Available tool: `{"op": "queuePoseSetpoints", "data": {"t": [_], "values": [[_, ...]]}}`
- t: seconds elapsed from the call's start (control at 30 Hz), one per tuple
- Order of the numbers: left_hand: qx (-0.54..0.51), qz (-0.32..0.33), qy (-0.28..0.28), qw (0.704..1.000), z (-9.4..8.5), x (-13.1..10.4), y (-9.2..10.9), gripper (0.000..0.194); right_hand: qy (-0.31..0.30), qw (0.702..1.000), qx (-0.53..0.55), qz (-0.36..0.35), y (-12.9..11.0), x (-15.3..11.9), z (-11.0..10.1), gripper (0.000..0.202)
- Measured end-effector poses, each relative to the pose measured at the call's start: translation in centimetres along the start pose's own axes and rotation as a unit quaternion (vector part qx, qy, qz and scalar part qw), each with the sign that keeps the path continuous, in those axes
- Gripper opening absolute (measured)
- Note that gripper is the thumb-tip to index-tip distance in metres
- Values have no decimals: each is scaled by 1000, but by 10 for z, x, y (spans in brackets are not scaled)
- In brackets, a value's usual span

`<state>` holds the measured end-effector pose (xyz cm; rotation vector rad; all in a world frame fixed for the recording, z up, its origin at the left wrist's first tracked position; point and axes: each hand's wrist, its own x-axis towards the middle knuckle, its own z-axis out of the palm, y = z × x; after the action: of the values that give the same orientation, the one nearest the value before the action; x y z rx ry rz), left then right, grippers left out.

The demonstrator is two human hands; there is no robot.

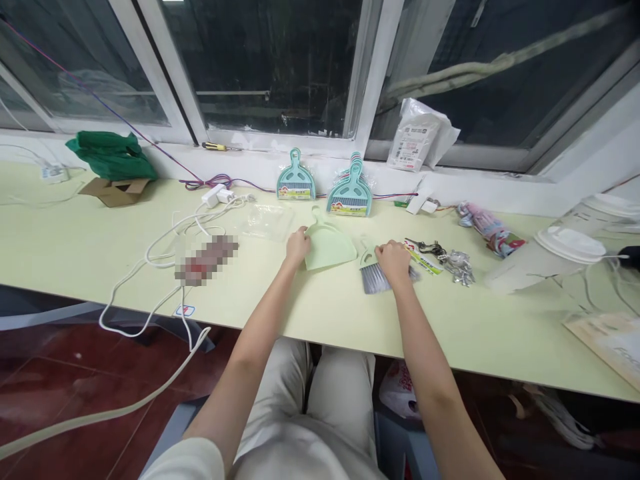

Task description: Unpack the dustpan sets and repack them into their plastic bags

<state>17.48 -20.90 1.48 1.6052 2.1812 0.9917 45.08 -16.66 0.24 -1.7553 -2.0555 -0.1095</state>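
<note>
Left hand [299, 245]: fingers gripping dustpan [331, 248] at its nine o'clock; best held flat!
Right hand [394, 260]: fingers closed over brush [373, 279], dustpan's four o'clock; light touch, please!

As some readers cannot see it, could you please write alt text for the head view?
A person's left hand holds a green dustpan by its edge, the right hand a grey-bristled brush, at a table. Packaged dustpan sets stand behind, below windows.

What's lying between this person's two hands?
In the head view, the pale green dustpan and part of the brush lie between left hand and right hand.
</note>
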Motion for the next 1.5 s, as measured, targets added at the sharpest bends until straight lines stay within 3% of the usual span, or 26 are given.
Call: {"op": "queuePoseSetpoints", "data": {"t": [0.13, 0.37, 0.53, 0.63, 0.73, 0.8, 0.9, 1.07, 1.23, 1.5], "values": [[75, 11, -34, 997, 9, -3, -3, 29, -33, 999, -38, 7, 3, -2, 12, 22], [89, 21, -13, 996, 10, -4, -9, 27, -87, 995, -24, 30, 3, -4, 5, 23], [103, 27, -29, 994, 16, -5, -8, 19, -27, 997, 48, 56, -11, -3, -1, 25], [85, 110, -101, 985, 21, -14, 5, 17, -19, 994, 103, 22, -26, -6, -1, 21], [60, 233, -182, 953, 27, -28, 22, 20, -60, 991, 113, -44, -41, -12, 2, 16], [62, 307, -196, 929, 29, -36, 29, 24, -56, 990, 118, -59, -46, -14, 5, 16], [106, 382, -157, 905, 31, -37, 29, 23, -68, 986, 142, -51, -44, -12, 7, 13], [196, 432, -27, 880, 32, -26, 16, 31, -107, 973, 195, -58, -38, -9, 10, 10], [242, 487, -56, 837, 41, -18, 12, 26, -95, 968, 218, -83, -44, -9, 19, 10], [202, 435, -87, 873, 54, -9, 14, 24, -81, 974, 201, -72, -49, -4, 32, 12]]}}
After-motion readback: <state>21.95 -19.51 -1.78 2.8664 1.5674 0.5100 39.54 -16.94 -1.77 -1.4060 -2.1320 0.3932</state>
